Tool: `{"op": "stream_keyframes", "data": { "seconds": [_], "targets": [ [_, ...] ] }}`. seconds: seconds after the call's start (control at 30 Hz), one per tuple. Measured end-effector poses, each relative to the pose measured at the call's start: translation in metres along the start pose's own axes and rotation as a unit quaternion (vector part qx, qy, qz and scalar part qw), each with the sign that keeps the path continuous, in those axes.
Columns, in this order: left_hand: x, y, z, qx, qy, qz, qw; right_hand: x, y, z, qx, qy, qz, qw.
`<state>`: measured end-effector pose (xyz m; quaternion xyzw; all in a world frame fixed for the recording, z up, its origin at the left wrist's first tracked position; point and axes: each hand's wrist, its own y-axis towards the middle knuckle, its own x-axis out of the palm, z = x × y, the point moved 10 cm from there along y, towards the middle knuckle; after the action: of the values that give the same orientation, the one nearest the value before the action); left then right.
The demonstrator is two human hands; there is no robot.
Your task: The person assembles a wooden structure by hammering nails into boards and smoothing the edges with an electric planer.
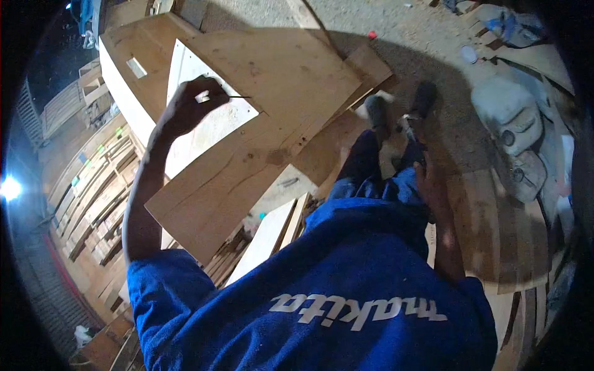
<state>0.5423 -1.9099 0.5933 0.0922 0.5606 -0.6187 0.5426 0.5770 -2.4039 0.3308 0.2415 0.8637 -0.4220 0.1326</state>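
One thin stick (240, 96) was pinched in the left hand (197, 102), over the white board (207, 139) on the far left; the right hand (427, 178) gripped a tool (408, 127) beside the right leg (405, 180).

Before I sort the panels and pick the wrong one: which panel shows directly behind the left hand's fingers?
The pale, pointed panel: the left hand overlaps it in view, while the large panels beside it are brown.
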Motion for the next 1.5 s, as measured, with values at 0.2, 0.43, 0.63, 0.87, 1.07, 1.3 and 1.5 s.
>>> {"op": "stream_keyframes", "data": {
  "seconds": [0.2,0.43,0.63,0.87,1.07,1.3,1.5],
  "targets": [
    [0.073,0.037,0.029,0.183,0.050,-0.147,0.971,0.017,0.007,-0.061,0.028,0.041,-0.117,0.992],
    [0.111,0.040,0.013,0.133,-0.038,-0.244,0.960,0.001,-0.006,-0.146,-0.102,0.100,-0.065,0.988],
    [0.123,0.046,0.018,0.153,-0.051,-0.278,0.947,-0.018,-0.007,-0.188,-0.065,0.251,-0.094,0.961],
    [0.124,0.042,0.012,0.136,-0.016,-0.287,0.948,-0.080,-0.010,-0.184,-0.011,0.492,0.131,0.860],
    [0.124,0.045,0.013,0.103,-0.008,-0.298,0.949,0.006,-0.017,-0.199,-0.063,0.358,0.081,0.928],
    [0.126,0.040,0.011,0.074,-0.021,-0.289,0.954,-0.009,-0.019,-0.190,0.048,0.410,-0.082,0.907],
    [0.142,0.045,0.030,0.114,-0.035,-0.270,0.955,-0.040,-0.011,-0.163,0.033,0.413,0.038,0.909]
  ]
}}
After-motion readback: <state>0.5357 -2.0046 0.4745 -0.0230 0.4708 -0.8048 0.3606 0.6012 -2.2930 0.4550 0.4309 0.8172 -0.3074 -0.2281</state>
